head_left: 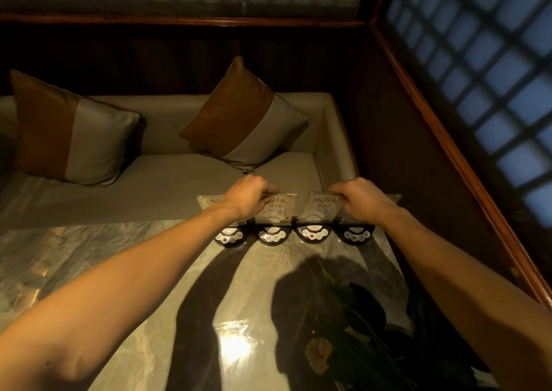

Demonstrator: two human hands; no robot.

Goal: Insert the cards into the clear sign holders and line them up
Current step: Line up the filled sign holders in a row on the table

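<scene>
Several clear sign holders on black half-round bases stand side by side at the far edge of the marble table (119, 259). Each shows a pale card with dark writing. My left hand (245, 196) pinches the top edge of the second holder (279, 211), partly hiding the leftmost holder (209, 204). My right hand (363, 198) grips the top edge of the third holder (321, 208) and covers most of the rightmost holder (355, 235). The black bases (271, 235) carry small white buttons.
A beige bench seat (167, 181) with two brown-and-grey cushions (245, 116) lies behind the table. A wooden rail and latticed window (493, 92) run along the right. A plant with dark leaves and a pale flower (343, 331) stands at the near right of the table.
</scene>
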